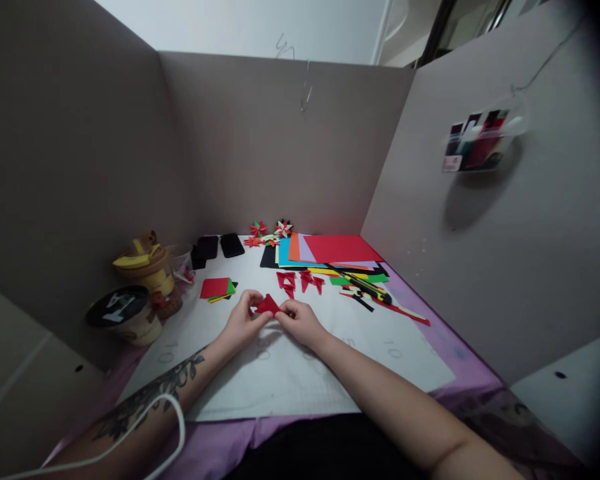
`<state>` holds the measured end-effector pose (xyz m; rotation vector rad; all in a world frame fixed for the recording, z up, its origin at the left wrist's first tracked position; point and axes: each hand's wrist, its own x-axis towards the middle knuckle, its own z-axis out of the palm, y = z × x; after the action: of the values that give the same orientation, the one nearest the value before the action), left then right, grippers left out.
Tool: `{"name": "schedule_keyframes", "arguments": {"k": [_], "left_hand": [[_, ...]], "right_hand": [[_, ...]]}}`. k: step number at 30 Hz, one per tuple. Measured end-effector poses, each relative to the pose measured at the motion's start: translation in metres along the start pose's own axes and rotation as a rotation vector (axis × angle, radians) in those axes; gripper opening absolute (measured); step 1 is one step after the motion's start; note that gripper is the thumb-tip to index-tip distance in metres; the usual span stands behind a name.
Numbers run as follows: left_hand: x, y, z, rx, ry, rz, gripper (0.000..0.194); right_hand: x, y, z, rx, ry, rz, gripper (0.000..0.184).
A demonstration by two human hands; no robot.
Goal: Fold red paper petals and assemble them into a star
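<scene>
Both hands pinch one small piece of folded red paper (267, 305) just above the white table sheet (240, 393). My left hand (245, 316) grips its left side and lower edge, and my right hand (300, 322) grips its lower right corner. The paper has a pointed, triangular outline. Just beyond my right hand lie several folded red paper pieces (286, 281). To the left of my left hand is a small stack of square papers (215, 288), red on top with green, yellow and black edges showing.
Large coloured sheets (340, 249) lie at the back right, with a yellow-black utility knife (367, 287) and paper strips (405, 312) in front. Folded paper stars (283, 229) sit at the back. Black pouches (231, 245), a pot (143, 267) and a lidded tub (125, 317) stand left. Grey partitions enclose the table.
</scene>
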<state>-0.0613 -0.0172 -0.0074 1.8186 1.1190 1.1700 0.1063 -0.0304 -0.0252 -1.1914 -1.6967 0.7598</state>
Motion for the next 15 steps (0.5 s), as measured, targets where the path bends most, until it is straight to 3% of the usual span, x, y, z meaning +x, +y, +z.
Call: {"name": "schedule_keyframes", "arguments": {"k": [9,15], "left_hand": [[-0.0008,0.001,0.0028,-0.047,-0.047,0.002,0.018],[0.0008,0.0003,0.0021,-0.175,-0.034,-0.048,0.022]], "right_hand": [[-0.0007,-0.0037,0.002,-0.08,-0.027,-0.09,0.012],[0.0002,-0.0043,0.0021,-0.012,0.008,-0.05,0.014]]}}
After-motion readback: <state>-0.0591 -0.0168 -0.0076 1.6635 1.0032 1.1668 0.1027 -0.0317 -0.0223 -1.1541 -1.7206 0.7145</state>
